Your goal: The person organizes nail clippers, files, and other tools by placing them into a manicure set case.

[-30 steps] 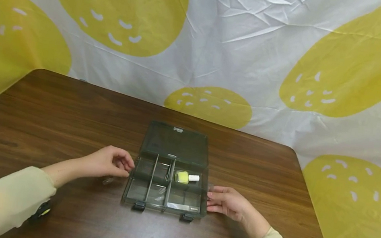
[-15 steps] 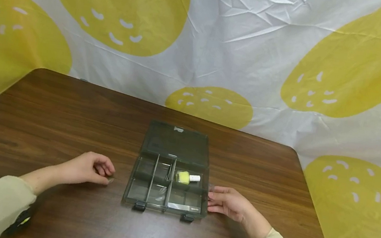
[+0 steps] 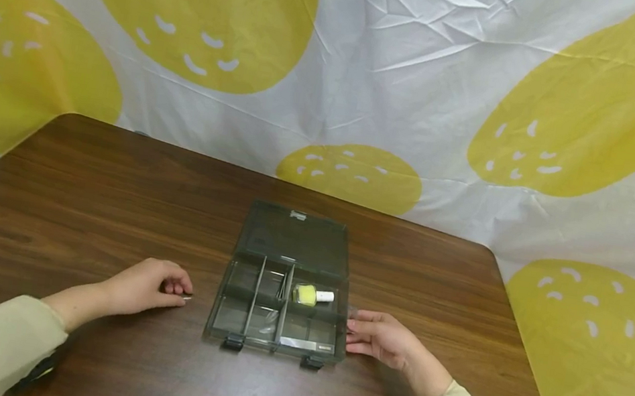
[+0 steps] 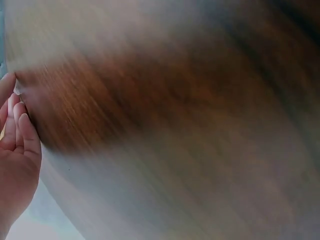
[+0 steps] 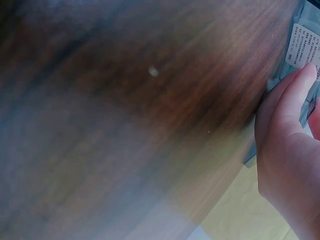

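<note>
Box: a smoky dark translucent plastic organiser box (image 3: 279, 311) sits mid-table on the brown wood-grain table (image 3: 80, 192), its lid laid open flat on the far side and its two latches toward me

Contents: a small yellow-green bottle with a white cap (image 3: 310, 295) lies on its side in the far right compartment, long axis running left to right, cap pointing right; the other compartments look bare apart from glints I cannot make out

Left hand: my left hand (image 3: 149, 286) rests on the table just left of the box, fingers curled in, fingertips pinching a tiny pale thing (image 3: 185, 298); it is too small for me to say what it is, and the left wrist view is too blurred to help

Right hand: my right hand (image 3: 380, 337) lies against the box's right wall, fingers fairly straight and touching it, gripping nothing that I can see; the right wrist view shows fingertips on the grey plastic by a white printed label (image 5: 305, 45)

Key relation: the box lies to the right of the left hand, close but apart; I judge the left hand is the free one for the near left compartments, the right nearer the bottle

Backdrop: a white cloth with big yellow fruit prints (image 3: 373, 64) hangs behind the table
</note>
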The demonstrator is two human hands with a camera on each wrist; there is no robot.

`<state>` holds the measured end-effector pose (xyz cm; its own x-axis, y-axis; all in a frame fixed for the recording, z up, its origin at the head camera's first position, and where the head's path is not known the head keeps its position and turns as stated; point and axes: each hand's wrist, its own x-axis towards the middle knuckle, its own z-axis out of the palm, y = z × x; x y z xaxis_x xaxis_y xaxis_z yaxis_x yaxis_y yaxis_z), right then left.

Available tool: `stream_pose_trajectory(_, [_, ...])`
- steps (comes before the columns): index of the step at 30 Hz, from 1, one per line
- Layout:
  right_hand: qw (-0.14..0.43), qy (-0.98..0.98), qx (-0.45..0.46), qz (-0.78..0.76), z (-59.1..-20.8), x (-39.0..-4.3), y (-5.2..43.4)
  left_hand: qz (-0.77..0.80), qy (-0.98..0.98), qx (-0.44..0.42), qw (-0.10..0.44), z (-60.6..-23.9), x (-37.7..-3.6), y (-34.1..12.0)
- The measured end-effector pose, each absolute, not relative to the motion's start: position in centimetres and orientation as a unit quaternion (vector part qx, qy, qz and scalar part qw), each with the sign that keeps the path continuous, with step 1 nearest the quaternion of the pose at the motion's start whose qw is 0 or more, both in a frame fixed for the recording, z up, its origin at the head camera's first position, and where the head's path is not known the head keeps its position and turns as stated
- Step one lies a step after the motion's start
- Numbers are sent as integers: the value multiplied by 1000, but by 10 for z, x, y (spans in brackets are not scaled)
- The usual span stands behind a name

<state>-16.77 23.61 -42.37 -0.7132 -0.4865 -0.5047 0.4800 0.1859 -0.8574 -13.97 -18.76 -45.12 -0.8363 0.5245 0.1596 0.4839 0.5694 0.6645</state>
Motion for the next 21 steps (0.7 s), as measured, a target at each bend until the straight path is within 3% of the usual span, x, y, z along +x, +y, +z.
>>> stream_pose_trajectory(16, [382,662,-5,-645,-425,-168,237,313,902,295,-21,-447,-143,-186])
stream_pose_trajectory(21, [384,661,-7,-644,-425,-169,238,312,903,297,-13,-443,-147,-186])
